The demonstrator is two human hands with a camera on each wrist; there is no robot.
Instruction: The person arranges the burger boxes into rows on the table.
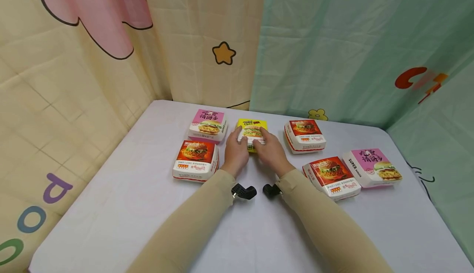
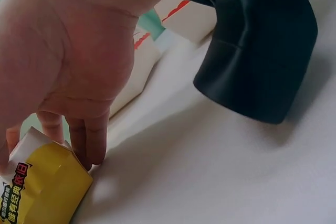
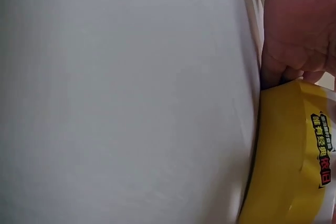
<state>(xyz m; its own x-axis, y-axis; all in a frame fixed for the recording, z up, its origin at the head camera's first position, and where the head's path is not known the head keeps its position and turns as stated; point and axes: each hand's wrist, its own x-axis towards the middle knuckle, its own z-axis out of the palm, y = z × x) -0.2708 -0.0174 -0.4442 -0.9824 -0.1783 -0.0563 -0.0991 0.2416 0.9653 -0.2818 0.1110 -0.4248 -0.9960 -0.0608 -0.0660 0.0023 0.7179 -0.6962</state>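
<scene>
A yellow burger box (image 1: 252, 130) with a burger picture on its lid rests near the back middle of the white table. My left hand (image 1: 236, 152) grips its left side and my right hand (image 1: 273, 152) its right side, thumbs toward the near edge. In the left wrist view, fingers go down along the side of the yellow box (image 2: 55, 182), which is cut off by the frame. The right wrist view has the box (image 3: 286, 150) at the lower right, with fingers of the right hand (image 3: 302, 30) against it. Its underside is hidden.
Left of the hands stand a pink burger box (image 1: 208, 124) and a red one (image 1: 196, 159). On the right are two red boxes (image 1: 305, 135) (image 1: 331, 177) and a pink one (image 1: 372, 167). Patterned curtains (image 1: 207, 22) hang behind the table (image 1: 122, 190).
</scene>
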